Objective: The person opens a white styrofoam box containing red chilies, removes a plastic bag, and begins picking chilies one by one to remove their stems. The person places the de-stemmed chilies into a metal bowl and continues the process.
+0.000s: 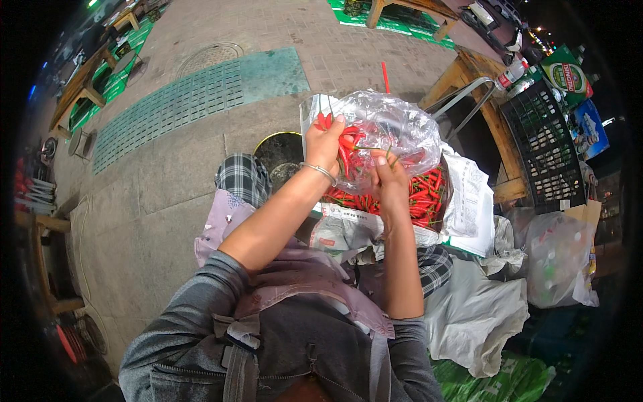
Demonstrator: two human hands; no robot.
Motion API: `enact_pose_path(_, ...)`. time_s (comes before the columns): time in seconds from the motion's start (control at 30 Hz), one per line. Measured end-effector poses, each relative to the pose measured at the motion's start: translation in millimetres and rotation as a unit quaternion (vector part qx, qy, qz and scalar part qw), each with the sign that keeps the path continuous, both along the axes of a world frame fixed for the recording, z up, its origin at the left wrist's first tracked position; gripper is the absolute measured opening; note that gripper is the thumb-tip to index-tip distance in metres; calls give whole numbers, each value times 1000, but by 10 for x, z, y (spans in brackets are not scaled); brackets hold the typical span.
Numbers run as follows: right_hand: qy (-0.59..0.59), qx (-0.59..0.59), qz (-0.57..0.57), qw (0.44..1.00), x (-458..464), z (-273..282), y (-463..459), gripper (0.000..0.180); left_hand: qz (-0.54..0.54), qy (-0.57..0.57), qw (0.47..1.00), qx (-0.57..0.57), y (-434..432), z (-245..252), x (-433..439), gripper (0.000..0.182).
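In my left hand (324,145) are several red chili peppers (346,143), some poking out above the thumb and others hanging below the fingers. My right hand (389,171) pinches a green chili stem (369,148) between thumb and fingertips; its red pod points toward my left hand. Behind both hands spreads a clear plastic bag (407,120), with more red chilies seen through it. Under the bag is a newspaper-lined box (351,213) filled with red chilies (424,193). My right forearm hides part of that heap.
A dark bucket (279,151) with a yellow rim stands left of the box. Rightward are a wooden table (510,171), a black plastic crate (545,145) and a bag of bottles (552,256). White sacking (477,311) lies by my right side. A perforated green mat (201,100) covers paving ahead.
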State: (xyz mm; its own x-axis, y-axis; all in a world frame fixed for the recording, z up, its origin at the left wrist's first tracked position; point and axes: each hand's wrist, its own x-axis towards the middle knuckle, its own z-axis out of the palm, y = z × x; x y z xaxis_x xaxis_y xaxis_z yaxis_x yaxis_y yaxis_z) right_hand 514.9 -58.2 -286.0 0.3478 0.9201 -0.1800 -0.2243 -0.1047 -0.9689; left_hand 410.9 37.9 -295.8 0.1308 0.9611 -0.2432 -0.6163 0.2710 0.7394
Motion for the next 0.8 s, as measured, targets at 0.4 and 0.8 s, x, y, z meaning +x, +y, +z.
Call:
enact_pose_path(0.4,2,95,-114,989,-188,-256,120,20,-93,88,990,-53,-217,-72,77,25)
enact_pose_path(0.8,150,27,-48,987,56,34,109,20,-396,104,903,133,-219,21,-129,14)
